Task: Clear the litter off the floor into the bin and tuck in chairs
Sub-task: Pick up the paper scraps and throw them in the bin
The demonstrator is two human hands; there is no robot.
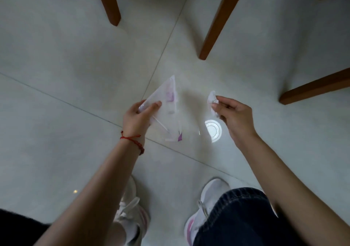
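Wrapper [166, 101] gripped in left hand [139, 117]; crumpled scrap [213, 101] pinched in right hand [235, 117].

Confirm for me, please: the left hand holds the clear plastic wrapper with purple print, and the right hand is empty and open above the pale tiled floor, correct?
Not quite. In the head view the right hand is not empty: its fingers pinch a small crumpled white scrap of paper. The rest stands: the left hand holds the clear plastic wrapper with purple print above the pale tiled floor.

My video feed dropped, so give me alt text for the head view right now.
Seen from above, the left hand holds a clear plastic wrapper and the right hand pinches a crumpled white scrap over a pale tiled floor. Brown chair legs stand ahead; white shoes show below.
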